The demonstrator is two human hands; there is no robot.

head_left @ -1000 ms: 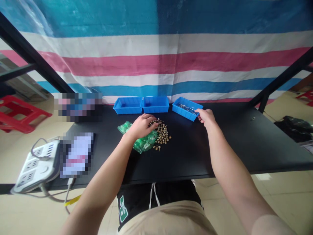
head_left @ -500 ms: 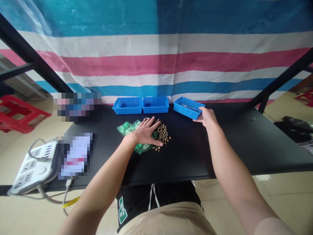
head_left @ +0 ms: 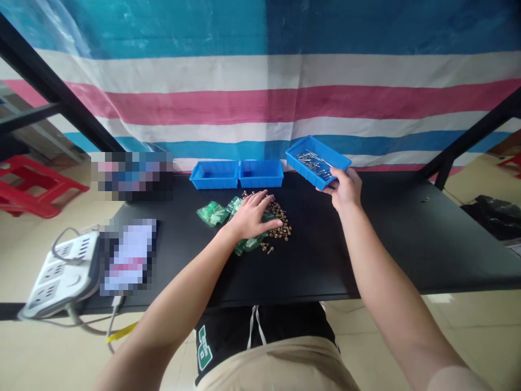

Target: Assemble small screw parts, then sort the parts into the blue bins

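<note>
Nearest, a beige shirt (head_left: 272, 366) and black shorts (head_left: 288, 326) with a white drawstring and a green patch, worn by the person at the table's front edge. Table (head_left: 309, 271): black, flat-topped. Near left corner: one white multi-socket power strip (head_left: 61, 277), with a grey cable and a yellow tag (head_left: 122, 332) below; beside it, one pale flat object (head_left: 130, 255), pixelated past identification. Mid-table: left hand (head_left: 254, 214), palm down, fingers extended and thumb spread, closed on nothing visible; it lay over green plastic packets (head_left: 212, 213) and a heap of brass-toned screws (head_left: 280, 212), which showed mainly beyond its right side, though how firmly it pressed could not be told. One packet lay clear of the fingers to the left, and a few loose screws sat at the heap's near edge. Right hand (head_left: 345, 190): gripped the near right corner of one blue tray (head_left: 302, 172), thumb at the rim, fingers beneath; this tray was held up above the table, tilted toward the person, and contained slender silvery metal pieces (head_left: 313, 163). Far edge of the table: two further blue trays, a left tray (head_left: 214, 184) and a middle tray (head_left: 262, 182), standing end to end. Far left: a second pixelated object (head_left: 134, 176) and, past the table, a red stool (head_left: 36, 187). Rearmost hung a striped sheet (head_left: 203, 103) in blue, white and pink, between black frame bars (head_left: 69, 95).
</note>
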